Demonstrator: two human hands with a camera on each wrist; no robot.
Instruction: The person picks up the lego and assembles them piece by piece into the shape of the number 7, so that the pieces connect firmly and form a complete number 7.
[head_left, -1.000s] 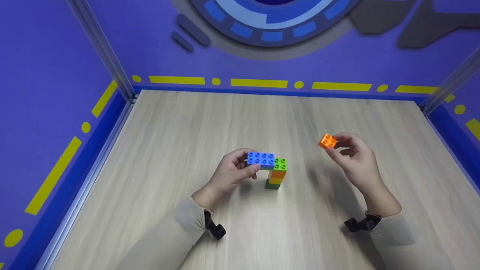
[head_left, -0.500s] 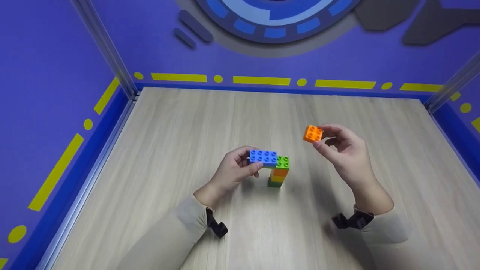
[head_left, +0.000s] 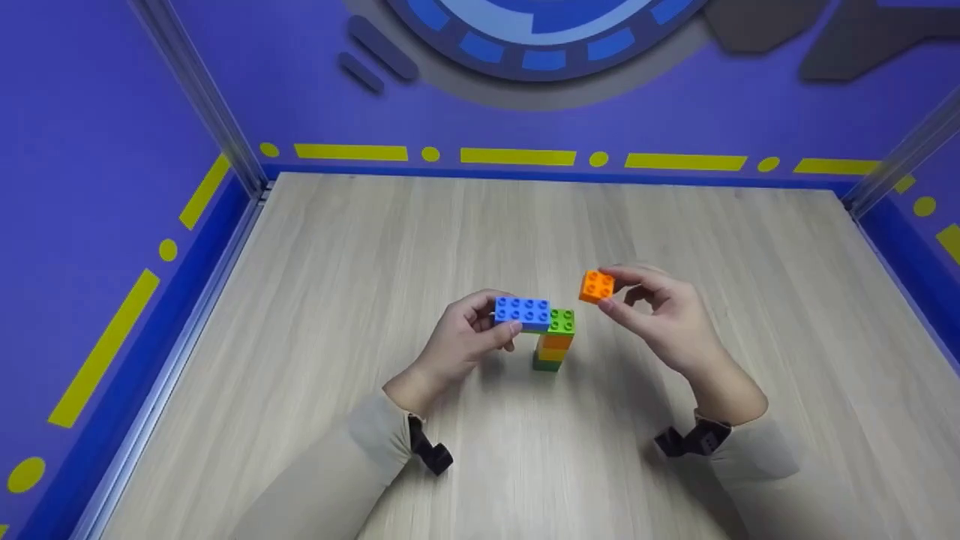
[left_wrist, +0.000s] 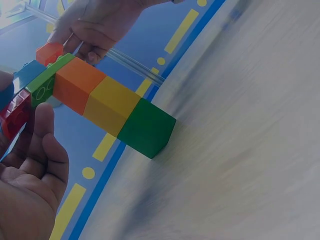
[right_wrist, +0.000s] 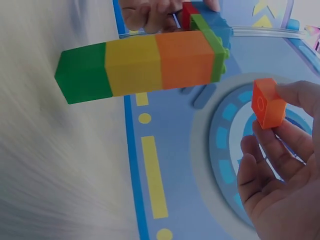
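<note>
My left hand [head_left: 469, 330] grips the blue brick [head_left: 522, 313] of a built piece, thumb on its near side. The blue brick sits on the left of a thin light green brick [head_left: 562, 321]; a red brick [left_wrist: 17, 114] lies under that left part. Below the right part hangs a column of an orange brick [right_wrist: 185, 59], a yellow brick [right_wrist: 132, 65] and a dark green brick [right_wrist: 84, 74]. Whether the column touches the table I cannot tell. My right hand [head_left: 667, 315] pinches a small orange brick [head_left: 597, 286], studs up, apart from the piece, just right of and beyond it.
The wooden table [head_left: 375, 247] stretches around both hands. A blue-purple panel [head_left: 300, 90] with yellow marks closes the back, another panel [head_left: 82, 187] the left side. A metal rail [head_left: 172, 277] runs along the left table edge.
My right hand has brought the small orange brick leftward, closer to the built piece, rising a little and then lowering. The left hand keeps its grip in nearly the same place.
</note>
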